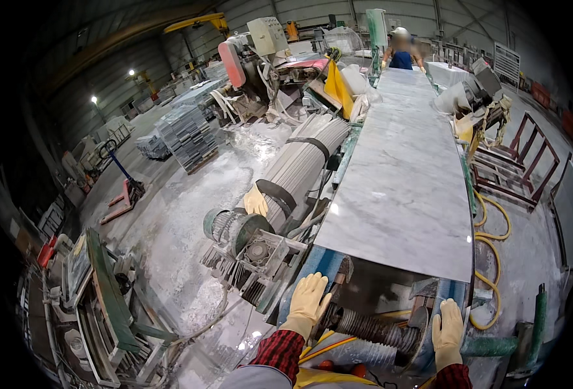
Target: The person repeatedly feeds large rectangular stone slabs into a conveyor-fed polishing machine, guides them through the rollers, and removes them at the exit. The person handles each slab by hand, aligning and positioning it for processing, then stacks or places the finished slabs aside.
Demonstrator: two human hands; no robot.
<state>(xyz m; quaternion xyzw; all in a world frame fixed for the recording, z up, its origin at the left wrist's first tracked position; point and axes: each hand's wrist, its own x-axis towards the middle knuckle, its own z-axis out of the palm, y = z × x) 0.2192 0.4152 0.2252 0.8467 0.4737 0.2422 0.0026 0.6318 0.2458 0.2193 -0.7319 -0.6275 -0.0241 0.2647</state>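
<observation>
A long polished slab point(403, 188) of white stone with grey veins lies on the conveyor, stretching away from me. Its near edge ends just beyond my hands. My left hand point(307, 303), in a cream rubber glove, rests with fingers stretched out over the blue left belt point(328, 261) of the conveyor. My right hand point(448, 329), gloved the same way, lies with fingers extended by the right blue belt point(452, 290). Neither hand touches the slab or holds anything. Between the belts a ridged roller shaft point(374, 329) shows.
At the slab's far end a person point(402, 52) in a blue apron stands. Left of the conveyor are a motor point(238, 230), a bundle of strips point(302, 162) and a loose glove point(255, 201). Yellow hose point(494, 259) and a metal frame point(510, 162) are on the right.
</observation>
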